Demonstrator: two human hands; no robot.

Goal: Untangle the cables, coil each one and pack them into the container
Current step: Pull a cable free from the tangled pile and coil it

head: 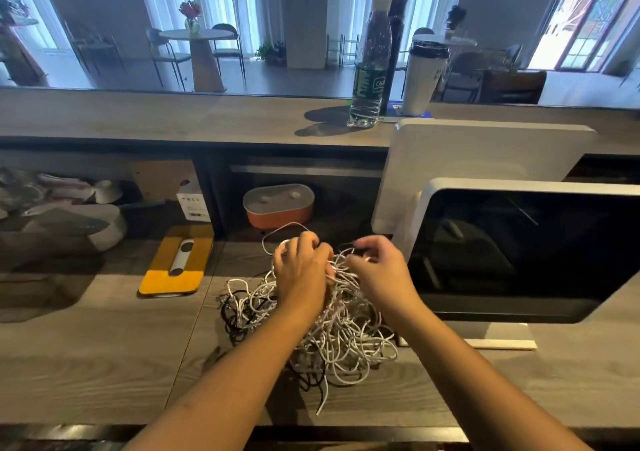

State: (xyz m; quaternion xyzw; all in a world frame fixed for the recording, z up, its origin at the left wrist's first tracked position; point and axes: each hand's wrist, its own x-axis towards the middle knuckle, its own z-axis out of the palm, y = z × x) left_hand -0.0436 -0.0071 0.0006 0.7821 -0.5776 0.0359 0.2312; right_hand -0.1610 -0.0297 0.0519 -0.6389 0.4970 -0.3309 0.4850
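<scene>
At the far left a yellow pad [173, 282] is lying on the desk [86, 364] with a grey cylinder [180, 258] on top, and it is playing no part in the work. Right of it and further back, under the shelf, the container [280, 220] is sitting with its grey lid [277, 197] on. Nothing is showing in or on it, so I judge that no cable is packed.

In front of the container, near the middle of the desk, the cables [346, 339] are lying as one loose heap. Most are white, with a few black strands [229, 312] trailing out at the left and toward the near edge. No finished coil is lying anywhere that I can see.

The left hand [301, 270] is reaching into the top of the heap, its fingers curled round a bunch of white strands. A white loop is standing up behind its knuckles. The right hand [377, 270], just beside it, seems to be pinching a thin dark strand between thumb and forefinger and holding it just above the heap. Its other fingers are loosely bent.

Further right, a monitor [519, 253] is standing close beside the heap.

As I read it, the task is only starting, with a first strand being picked out. Nearly everything is waiting: freeing each cable, coiling it, opening the container and packing.
</scene>
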